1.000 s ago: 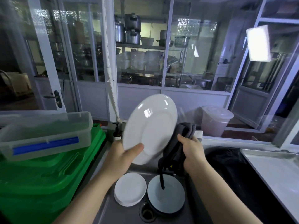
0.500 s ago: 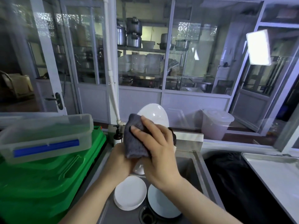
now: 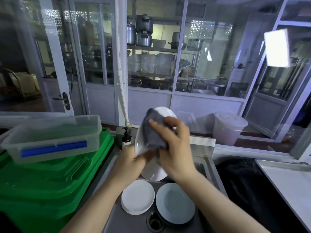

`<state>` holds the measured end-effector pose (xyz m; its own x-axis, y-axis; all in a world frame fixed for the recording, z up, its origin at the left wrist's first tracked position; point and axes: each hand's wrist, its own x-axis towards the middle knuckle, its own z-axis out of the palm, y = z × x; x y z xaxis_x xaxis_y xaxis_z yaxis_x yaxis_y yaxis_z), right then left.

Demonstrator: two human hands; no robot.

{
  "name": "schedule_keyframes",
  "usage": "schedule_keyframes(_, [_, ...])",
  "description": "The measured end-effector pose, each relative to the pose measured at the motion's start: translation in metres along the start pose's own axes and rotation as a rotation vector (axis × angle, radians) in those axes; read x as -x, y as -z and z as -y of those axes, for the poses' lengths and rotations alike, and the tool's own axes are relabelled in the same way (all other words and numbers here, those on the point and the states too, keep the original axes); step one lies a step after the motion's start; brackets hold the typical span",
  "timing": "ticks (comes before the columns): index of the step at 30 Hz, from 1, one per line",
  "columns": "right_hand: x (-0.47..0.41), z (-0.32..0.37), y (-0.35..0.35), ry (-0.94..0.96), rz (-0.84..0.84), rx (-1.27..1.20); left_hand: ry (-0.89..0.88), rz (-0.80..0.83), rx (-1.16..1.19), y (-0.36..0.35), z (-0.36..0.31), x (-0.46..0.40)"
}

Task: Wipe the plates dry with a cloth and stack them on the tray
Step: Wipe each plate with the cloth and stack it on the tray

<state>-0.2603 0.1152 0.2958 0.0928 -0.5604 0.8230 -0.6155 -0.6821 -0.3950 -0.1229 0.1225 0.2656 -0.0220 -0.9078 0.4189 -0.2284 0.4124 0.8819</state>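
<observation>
A wall of white-framed glass partitions runs across the back, with a door and its dark lever handle at the left. Behind the glass, metal shelves carry stacked steel pots and clear plastic tubs. A bright rectangular light panel glows at the upper right. A white pipe runs down the frame. Beyond the ledge stands a lidded translucent bucket.
</observation>
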Motion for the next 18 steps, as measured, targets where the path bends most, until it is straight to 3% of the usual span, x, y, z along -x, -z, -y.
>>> schedule_keyframes(3, [0.013,0.004,0.001,0.208,0.061,-0.016,0.027,-0.046,0.119,0.001,-0.001,0.002])
schedule_keyframes(5, [0.007,-0.007,0.005,0.231,0.035,0.014,0.023,0.001,0.189,0.003,0.003,0.002])
schedule_keyframes(8, [-0.01,-0.031,0.013,0.055,-0.061,0.126,0.042,0.039,0.334,0.008,0.005,0.004])
schedule_keyframes(10, [-0.019,-0.043,0.019,-0.144,-0.061,0.109,0.017,0.026,0.349,0.01,0.003,0.003])
schedule_keyframes(12, [-0.019,-0.046,0.022,-0.219,-0.056,0.12,-0.008,-0.021,0.345,0.014,-0.003,0.0])
schedule_keyframes(15, [-0.006,-0.025,0.018,-0.001,-0.065,0.27,-0.006,-0.069,0.354,0.015,-0.016,-0.01])
schedule_keyframes(18, [0.006,-0.005,0.014,0.203,0.019,0.236,-0.023,-0.079,0.393,0.013,-0.026,-0.017])
